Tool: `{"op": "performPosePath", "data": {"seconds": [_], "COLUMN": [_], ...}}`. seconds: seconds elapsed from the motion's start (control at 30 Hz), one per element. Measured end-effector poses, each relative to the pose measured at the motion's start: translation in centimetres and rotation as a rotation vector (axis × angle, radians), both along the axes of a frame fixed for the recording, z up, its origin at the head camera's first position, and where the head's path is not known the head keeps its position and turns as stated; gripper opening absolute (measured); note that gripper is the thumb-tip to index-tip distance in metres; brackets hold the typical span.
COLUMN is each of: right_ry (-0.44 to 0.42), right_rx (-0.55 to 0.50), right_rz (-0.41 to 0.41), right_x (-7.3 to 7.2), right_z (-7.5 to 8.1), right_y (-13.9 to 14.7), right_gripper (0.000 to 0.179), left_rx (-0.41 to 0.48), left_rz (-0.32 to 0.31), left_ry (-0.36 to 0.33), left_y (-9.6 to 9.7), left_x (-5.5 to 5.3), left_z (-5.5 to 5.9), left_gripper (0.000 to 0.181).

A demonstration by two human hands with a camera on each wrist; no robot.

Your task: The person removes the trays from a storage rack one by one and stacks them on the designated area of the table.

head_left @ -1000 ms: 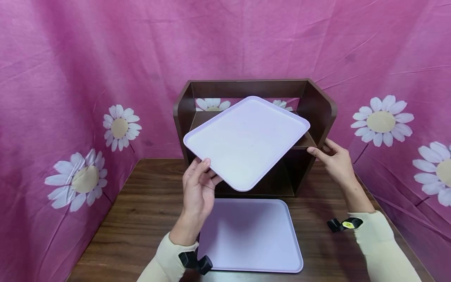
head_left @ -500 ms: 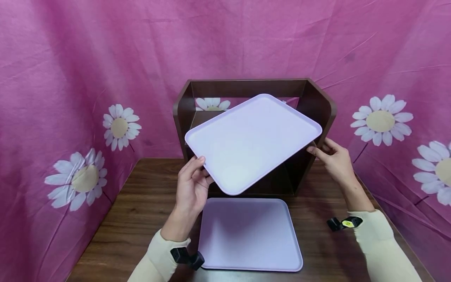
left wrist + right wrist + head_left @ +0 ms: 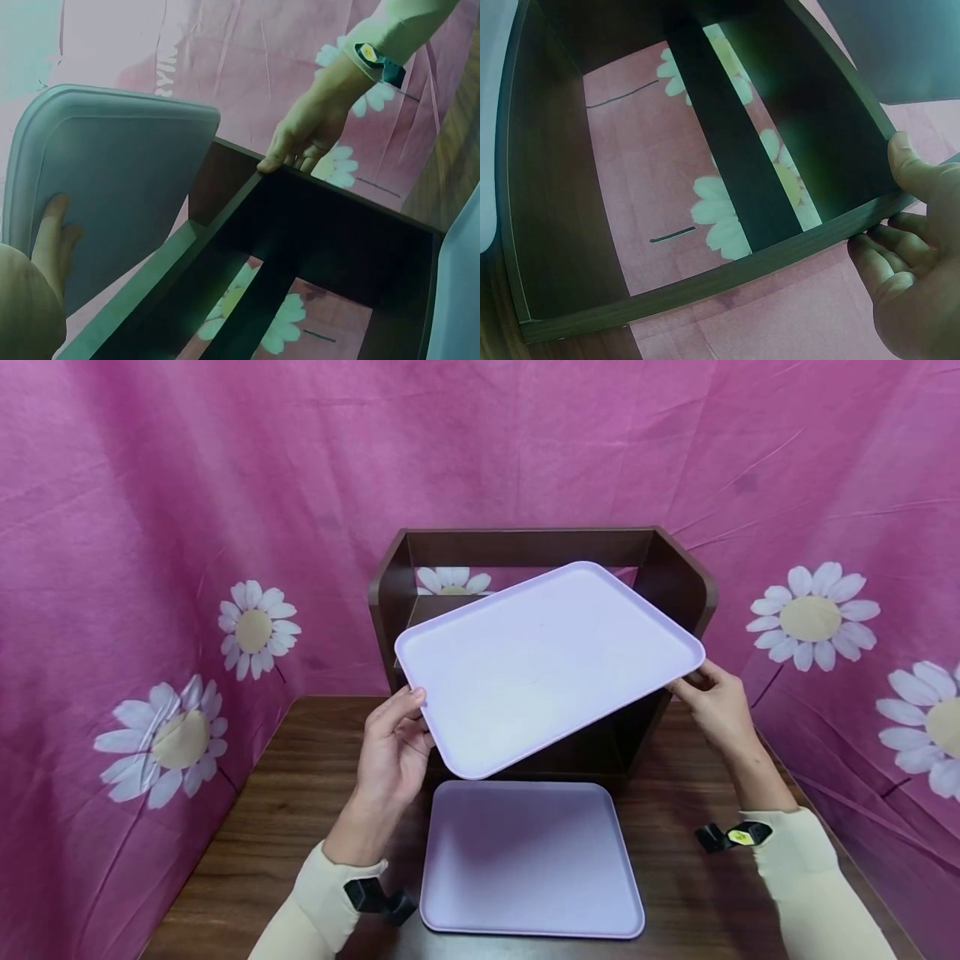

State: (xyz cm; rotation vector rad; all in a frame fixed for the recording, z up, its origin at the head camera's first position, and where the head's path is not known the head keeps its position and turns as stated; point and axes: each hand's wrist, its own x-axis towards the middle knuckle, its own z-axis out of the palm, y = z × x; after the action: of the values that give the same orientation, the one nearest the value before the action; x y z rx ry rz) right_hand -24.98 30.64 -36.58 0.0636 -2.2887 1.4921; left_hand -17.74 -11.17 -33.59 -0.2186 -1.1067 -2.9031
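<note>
My left hand [image 3: 392,756] holds a lavender rectangular tray [image 3: 547,668] by its left edge, thumb on top and fingers beneath. The tray is raised and tilted in front of a dark brown wooden shelf [image 3: 525,547], hiding much of it. In the left wrist view the tray's underside [image 3: 127,165] shows, with fingers spread against it. My right hand [image 3: 716,706] grips the front edge of the shelf's right side. In the right wrist view the thumb of that hand [image 3: 922,262] lies at the board's inner corner, with the fingers curled outside.
A second lavender tray [image 3: 532,860] lies flat on the wood-grain table [image 3: 285,827], in front of the shelf. Pink cloth [image 3: 300,460] printed with white daisies hangs behind and at both sides.
The left hand has moved left and the held tray has turned, its right corner swinging over toward the right hand. The right hand stays on the shelf's side.
</note>
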Motion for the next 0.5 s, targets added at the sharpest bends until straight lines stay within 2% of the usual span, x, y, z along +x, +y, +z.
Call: {"op": "performPosePath", "data": {"seconds": [0.17,0.33,0.5], "right_ry": [-0.008,-0.009,-0.009], "right_rx": [0.077,0.153,0.191], "right_rz": [-0.066,-0.122,-0.154], "right_x": [0.1,0.3,0.4], "right_z": [0.1,0.3,0.4], "right_y": [0.1,0.0,0.1], "right_gripper": [0.013,0.032,0.037], "left_rx": [0.002,0.008,-0.001], "left_rz": [-0.011,-0.02,-0.034], "left_ry": [0.0,0.012,0.02], "left_y": [-0.6,-1.2,-2.0], "left_x": [-0.1,-0.2,-0.3], "left_z": [0.2,0.5,0.6], "left_gripper": [0.03,0.031,0.033]}}
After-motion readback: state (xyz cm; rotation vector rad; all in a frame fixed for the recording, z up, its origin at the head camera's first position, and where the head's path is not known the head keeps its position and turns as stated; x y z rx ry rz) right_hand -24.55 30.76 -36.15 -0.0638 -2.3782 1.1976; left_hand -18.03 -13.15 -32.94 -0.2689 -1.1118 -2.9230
